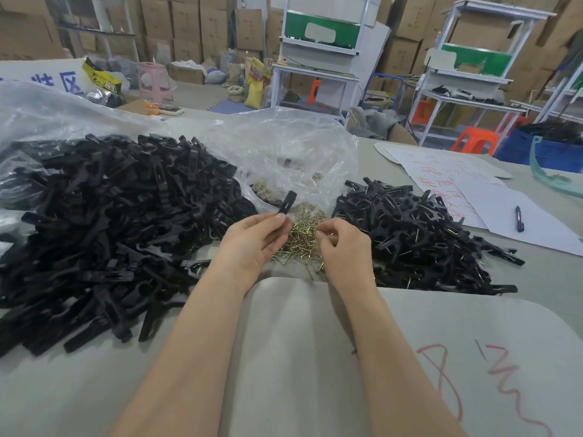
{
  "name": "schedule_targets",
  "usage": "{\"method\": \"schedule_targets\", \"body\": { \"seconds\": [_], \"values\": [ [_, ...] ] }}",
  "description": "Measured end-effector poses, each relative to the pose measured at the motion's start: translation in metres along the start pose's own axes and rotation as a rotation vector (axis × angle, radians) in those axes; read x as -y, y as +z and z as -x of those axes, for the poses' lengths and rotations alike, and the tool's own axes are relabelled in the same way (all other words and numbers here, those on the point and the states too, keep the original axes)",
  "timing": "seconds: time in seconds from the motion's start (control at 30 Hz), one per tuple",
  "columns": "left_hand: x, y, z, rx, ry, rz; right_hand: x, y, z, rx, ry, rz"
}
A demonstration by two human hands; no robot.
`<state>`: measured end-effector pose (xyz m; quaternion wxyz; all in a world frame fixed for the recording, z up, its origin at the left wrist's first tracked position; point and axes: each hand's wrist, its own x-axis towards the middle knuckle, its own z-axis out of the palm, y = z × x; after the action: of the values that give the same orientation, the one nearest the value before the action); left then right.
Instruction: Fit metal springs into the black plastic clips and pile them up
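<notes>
My left hand (252, 244) pinches one black plastic clip (287, 202) by its lower end, holding it upright above a heap of brass-coloured metal springs (299, 241). My right hand (344, 247) rests on that heap with its fingertips pinched together among the springs; whether a spring is between them is hidden. A big pile of loose black clips (104, 222) spreads across the left. A smaller pile of clips with springs fitted (419, 234) lies on the right.
A crumpled clear plastic bag (293, 149) lies behind the springs. White sheets with red writing (457, 181) and a pen (519, 219) lie at the right. Grey cardboard (299, 342) covers the table. Cartons, shelving and stools stand behind.
</notes>
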<state>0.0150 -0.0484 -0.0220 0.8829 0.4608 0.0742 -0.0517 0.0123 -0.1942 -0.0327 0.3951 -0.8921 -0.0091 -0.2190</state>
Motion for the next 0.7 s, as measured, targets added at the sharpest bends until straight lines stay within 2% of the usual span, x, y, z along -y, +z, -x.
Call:
{"method": "schedule_targets", "body": {
  "seconds": [0.17, 0.27, 0.33, 0.4, 0.47, 0.53, 0.7],
  "values": [
    [0.000, -0.002, -0.002, -0.024, -0.008, -0.080, 0.001, 0.000, -0.001, -0.048, -0.072, 0.075],
    [0.003, -0.001, -0.004, -0.046, 0.056, -0.209, 0.001, 0.000, -0.001, -0.059, -0.075, 0.072],
    [0.006, -0.002, -0.005, -0.103, 0.171, -0.479, 0.001, -0.001, -0.002, -0.092, -0.001, -0.088],
    [0.006, -0.001, -0.002, -0.130, 0.326, -0.783, 0.003, -0.006, -0.005, -0.099, 0.160, -0.398],
    [0.006, 0.000, 0.001, -0.082, 0.435, -0.897, 0.003, -0.012, -0.008, -0.091, 0.293, -0.657],
    [0.008, 0.002, 0.003, -0.025, 0.497, -0.939, 0.003, -0.017, -0.009, -0.079, 0.353, -0.751],
    [0.009, 0.004, 0.007, 0.051, 0.592, -0.985, 0.008, -0.019, -0.008, 0.006, 0.333, -0.566]
  ]
}}
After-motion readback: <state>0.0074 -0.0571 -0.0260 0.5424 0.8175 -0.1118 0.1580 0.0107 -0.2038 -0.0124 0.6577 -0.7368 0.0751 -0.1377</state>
